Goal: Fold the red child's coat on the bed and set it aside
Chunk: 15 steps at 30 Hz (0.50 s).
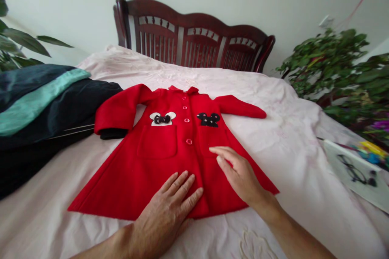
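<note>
On the bed (304,162), red coat (170,149) lies spread, buttoned, unfolded; my left hand (165,214) and right hand (240,174) press flat, fingers spread.

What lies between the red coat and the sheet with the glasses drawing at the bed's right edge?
In the head view, only bare pale pink bedsheet lies between the red coat and the sheet with the glasses drawing; nothing rests on that stretch.

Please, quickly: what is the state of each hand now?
Left hand: open, flat on the red coat, holding nothing.
Right hand: open, fingers on the coat, holding nothing.
</note>
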{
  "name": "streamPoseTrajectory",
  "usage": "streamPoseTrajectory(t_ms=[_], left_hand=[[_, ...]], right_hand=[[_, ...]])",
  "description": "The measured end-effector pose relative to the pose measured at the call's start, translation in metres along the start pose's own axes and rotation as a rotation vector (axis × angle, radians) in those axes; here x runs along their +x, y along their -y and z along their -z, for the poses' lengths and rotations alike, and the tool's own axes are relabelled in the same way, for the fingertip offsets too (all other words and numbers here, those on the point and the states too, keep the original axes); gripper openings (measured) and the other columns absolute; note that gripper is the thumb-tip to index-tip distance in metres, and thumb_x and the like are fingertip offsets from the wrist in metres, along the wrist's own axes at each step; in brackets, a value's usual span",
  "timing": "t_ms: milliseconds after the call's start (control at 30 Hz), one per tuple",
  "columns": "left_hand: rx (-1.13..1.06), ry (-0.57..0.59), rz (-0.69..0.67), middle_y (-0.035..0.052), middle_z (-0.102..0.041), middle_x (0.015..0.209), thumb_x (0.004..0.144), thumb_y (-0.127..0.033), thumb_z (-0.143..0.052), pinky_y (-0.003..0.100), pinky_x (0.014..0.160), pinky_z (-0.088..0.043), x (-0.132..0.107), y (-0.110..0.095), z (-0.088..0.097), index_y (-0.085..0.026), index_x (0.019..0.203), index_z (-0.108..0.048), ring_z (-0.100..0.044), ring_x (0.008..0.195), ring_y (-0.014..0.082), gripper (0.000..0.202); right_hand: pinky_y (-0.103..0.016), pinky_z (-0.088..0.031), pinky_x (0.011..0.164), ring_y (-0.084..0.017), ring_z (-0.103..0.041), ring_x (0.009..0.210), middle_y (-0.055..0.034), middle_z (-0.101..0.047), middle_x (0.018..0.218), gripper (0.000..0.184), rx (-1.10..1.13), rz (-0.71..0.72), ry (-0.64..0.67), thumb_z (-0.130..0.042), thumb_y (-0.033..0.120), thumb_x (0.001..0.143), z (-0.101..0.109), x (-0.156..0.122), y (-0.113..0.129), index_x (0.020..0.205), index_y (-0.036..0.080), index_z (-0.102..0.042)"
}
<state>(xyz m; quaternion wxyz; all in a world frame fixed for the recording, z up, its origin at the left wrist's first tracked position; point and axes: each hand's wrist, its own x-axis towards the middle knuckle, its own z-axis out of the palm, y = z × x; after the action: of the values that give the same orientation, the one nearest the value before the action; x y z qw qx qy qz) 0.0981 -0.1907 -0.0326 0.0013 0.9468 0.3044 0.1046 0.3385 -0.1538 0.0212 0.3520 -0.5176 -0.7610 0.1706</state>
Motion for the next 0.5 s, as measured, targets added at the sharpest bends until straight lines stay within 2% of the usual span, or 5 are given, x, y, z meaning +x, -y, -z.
streamPoseTrajectory(t_ms=[100, 233, 367, 500], left_hand=[[-0.032, 0.015, -0.016, 0.0077, -0.038, 0.16, 0.093, -0.028, -0.06, 0.049, 0.119, -0.038, 0.0, 0.001, 0.002, -0.027, 0.154, -0.034, -0.033, 0.147, 0.029, 0.067], [-0.089, 0.085, -0.022, 0.0103, -0.039, 0.158, 0.093, -0.03, -0.059, 0.052, 0.118, -0.038, 0.001, 0.0, 0.005, -0.024, 0.154, -0.034, -0.035, 0.146, 0.0305, 0.066], [-0.13, 0.127, -0.028, 0.0116, -0.039, 0.157, 0.088, -0.028, -0.064, 0.054, 0.117, -0.039, 0.001, -0.003, 0.01, -0.024, 0.154, -0.034, -0.037, 0.145, 0.0326, 0.073], [-0.196, 0.133, -0.053, 0.0136, -0.046, 0.153, 0.086, -0.032, -0.068, 0.051, 0.114, -0.043, 0.002, -0.006, 0.025, -0.021, 0.148, -0.046, -0.045, 0.14, 0.0336, 0.066]], right_hand=[[-0.043, -0.037, 0.117, -0.021, -0.046, 0.139, -0.0098, -0.053, 0.147, 0.044, -0.11, 0.078, 0.007, -0.041, 0.031, 0.102, -0.008, 0.034, 0.005, 0.144, 0.022, -0.05], [-0.048, -0.027, 0.122, -0.024, -0.022, 0.152, -0.0124, -0.03, 0.162, 0.06, -0.341, 0.221, 0.138, -0.042, 0.038, 0.102, -0.044, 0.062, 0.006, 0.157, 0.017, -0.028], [-0.051, -0.02, 0.124, -0.025, -0.02, 0.152, -0.013, -0.027, 0.163, 0.064, -0.552, 0.198, 0.334, -0.042, 0.045, 0.101, -0.074, 0.069, -0.017, 0.156, 0.015, -0.03], [-0.049, -0.018, 0.124, -0.025, -0.019, 0.152, -0.0122, -0.023, 0.164, 0.066, -0.584, 0.156, 0.371, -0.039, 0.048, 0.102, -0.079, 0.065, -0.031, 0.156, 0.012, -0.029]])
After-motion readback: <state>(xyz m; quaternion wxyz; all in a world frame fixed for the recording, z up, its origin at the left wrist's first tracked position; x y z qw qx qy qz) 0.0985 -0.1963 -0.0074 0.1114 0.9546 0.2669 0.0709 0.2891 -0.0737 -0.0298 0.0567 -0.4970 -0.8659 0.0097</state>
